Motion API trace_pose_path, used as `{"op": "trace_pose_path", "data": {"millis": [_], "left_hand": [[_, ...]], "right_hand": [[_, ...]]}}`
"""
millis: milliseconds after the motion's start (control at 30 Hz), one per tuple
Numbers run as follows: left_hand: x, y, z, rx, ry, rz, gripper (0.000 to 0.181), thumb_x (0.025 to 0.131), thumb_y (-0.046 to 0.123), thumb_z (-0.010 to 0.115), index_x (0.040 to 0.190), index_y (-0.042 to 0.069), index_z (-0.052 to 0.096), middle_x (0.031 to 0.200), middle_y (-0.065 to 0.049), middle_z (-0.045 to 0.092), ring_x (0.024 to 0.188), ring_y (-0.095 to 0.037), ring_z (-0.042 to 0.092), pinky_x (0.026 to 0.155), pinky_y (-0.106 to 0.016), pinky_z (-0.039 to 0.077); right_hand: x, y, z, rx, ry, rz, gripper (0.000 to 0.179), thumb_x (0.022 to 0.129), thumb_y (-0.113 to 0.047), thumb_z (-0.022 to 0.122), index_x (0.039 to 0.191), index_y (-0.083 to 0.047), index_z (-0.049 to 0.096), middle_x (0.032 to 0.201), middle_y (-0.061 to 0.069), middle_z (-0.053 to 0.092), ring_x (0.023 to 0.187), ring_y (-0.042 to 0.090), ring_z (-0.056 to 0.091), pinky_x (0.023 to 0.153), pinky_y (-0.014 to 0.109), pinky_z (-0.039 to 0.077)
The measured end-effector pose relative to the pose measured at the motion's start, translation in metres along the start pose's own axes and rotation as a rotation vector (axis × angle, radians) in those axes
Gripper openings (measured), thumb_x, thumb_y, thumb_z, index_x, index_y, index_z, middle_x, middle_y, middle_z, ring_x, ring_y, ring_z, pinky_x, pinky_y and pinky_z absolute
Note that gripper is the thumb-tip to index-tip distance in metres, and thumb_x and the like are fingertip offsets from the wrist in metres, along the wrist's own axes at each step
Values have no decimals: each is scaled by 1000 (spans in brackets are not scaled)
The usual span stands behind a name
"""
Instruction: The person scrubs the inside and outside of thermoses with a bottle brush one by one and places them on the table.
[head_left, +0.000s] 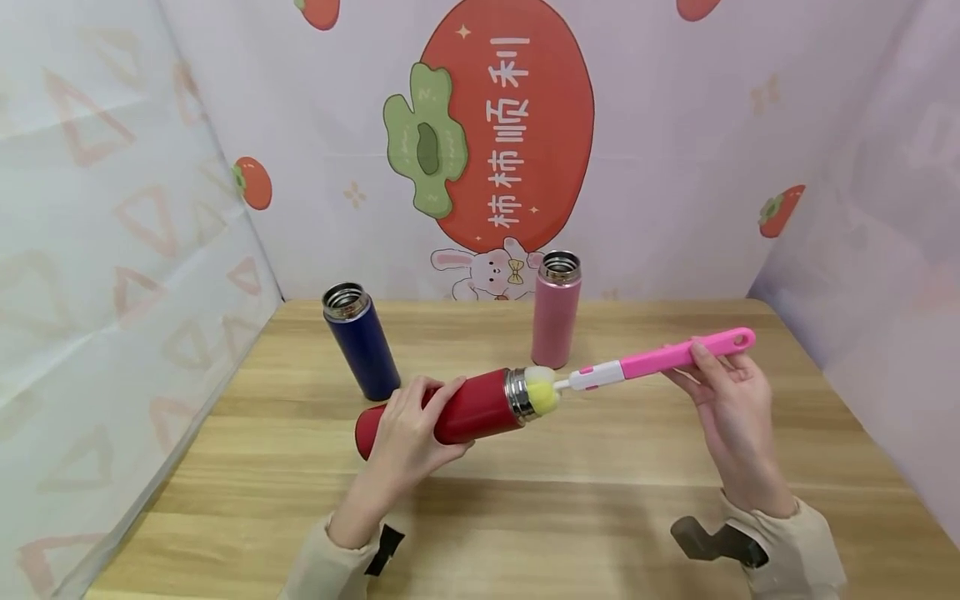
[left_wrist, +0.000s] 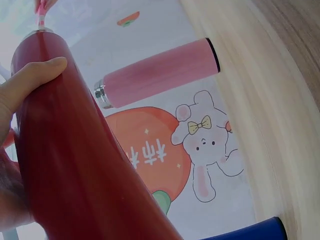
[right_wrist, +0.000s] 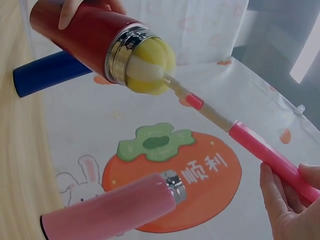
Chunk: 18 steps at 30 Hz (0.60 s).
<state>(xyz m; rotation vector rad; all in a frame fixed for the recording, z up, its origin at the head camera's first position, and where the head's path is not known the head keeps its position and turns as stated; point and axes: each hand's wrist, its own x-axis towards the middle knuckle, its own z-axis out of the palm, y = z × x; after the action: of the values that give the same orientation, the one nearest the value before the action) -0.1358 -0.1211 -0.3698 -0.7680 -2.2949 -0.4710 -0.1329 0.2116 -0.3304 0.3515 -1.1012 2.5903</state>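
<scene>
Bottle in red (head_left: 478,408) looks stiff, slick: our left hand (head_left: 411,435) grips mid-body, our right hand (head_left: 731,398) pinches the brush (head_left: 643,362) beyond its mouth (head_left: 519,397).

Wood-grain table (head_left: 570,508) beneath blue bottle (head_left: 365,350) and pink bottle (head_left: 555,321) (both upright)

This looks like a small booth. Printed cloth (head_left: 667,167) hangs at nine, twelve and three o'clock round a wood-grained table (head_left: 570,533), with a big persimmon (head_left: 551,125) drawn at twelve.
</scene>
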Motion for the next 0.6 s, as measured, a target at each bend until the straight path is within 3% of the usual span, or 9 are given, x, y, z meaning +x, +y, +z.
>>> {"op": "trace_pose_path", "data": {"millis": [167, 400, 600], "left_hand": [[3, -3, -1, 0, 18, 9, 69, 51, 31, 83, 113, 14, 57, 92, -8, 54, 84, -20, 51, 68, -35, 42], [4, -3, -1, 18, 43, 37, 67, 51, 31, 82, 112, 13, 58, 91, -9, 55, 83, -21, 52, 66, -36, 42], [1, -1, 0, 32, 52, 57, 69, 50, 31, 83, 111, 12, 58, 90, -10, 55, 83, -21, 52, 66, -37, 42]], "right_hand": [[5, 2, 5, 1, 11, -9, 8, 86, 7, 48, 93, 7, 52, 84, 17, 64, 78, 23, 65, 75, 35, 47], [2, 10, 9, -35, 101, -18, 7, 85, 6, 50, 91, 6, 53, 81, 16, 64, 76, 23, 65, 73, 35, 49], [-4, 17, 10, -60, 71, 3, 7, 85, 7, 48, 89, 4, 54, 82, 14, 65, 77, 21, 65, 74, 35, 49]]}}
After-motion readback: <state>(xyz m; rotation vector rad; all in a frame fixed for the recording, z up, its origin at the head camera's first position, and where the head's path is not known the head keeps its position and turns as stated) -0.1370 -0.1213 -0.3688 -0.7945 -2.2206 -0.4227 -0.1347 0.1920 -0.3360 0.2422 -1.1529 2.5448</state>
